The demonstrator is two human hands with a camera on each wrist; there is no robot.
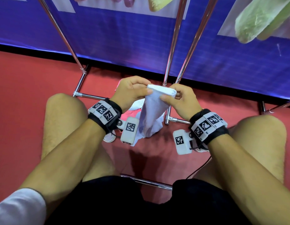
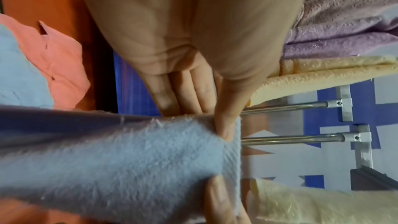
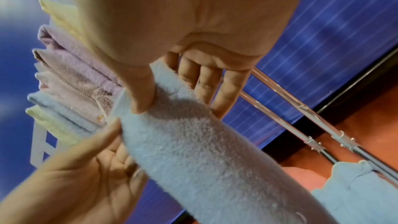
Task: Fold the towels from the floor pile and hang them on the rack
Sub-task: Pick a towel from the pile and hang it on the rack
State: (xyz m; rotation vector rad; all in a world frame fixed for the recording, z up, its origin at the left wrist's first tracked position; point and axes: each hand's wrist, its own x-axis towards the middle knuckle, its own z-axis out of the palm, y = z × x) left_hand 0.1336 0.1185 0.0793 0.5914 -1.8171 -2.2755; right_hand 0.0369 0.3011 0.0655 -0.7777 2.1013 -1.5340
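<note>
Person crouches on red floor (image 1: 27, 75), both hands raised before chrome rack (image 1: 169, 59). Left hand (image 1: 131, 90) pinches one top corner of pale blue towel (image 1: 150, 111), thumb over edge; right hand (image 1: 181, 98) pinches opposite corner, grip closed on cloth. Towel hangs between knees, lower end reaching floor pile (image 1: 134, 111) of pink and white towels. Rack base bars cross floor just behind pile. Folded purple, yellow, blue towels (image 3: 71, 77) already draped on rack rails above. Blue banner (image 1: 124, 38) backs scene.

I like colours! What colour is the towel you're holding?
Light blue towel; the right wrist view shows it best.
</note>
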